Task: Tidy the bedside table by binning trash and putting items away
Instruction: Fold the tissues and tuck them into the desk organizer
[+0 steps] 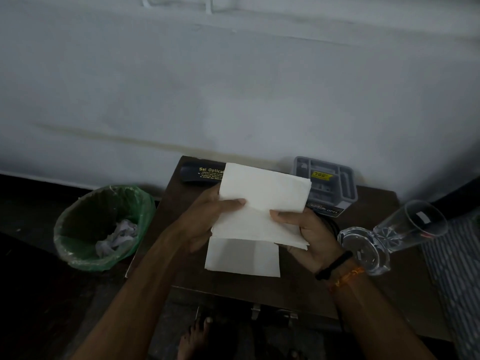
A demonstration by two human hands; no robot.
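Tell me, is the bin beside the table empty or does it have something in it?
Not empty. The bin, lined with a green bag, holds crumpled white paper at the bottom.

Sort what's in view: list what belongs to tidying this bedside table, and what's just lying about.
Job in hand:
- tissue, held in left hand and right hand
- bin, crumpled paper already inside
- glasses case
- organiser
- glass
- table

Lying about:
- striped fabric
- wall

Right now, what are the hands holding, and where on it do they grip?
Both hands hold one white paper napkin above the table: left hand on its left edge, right hand at its lower right edge, thumbs on top.
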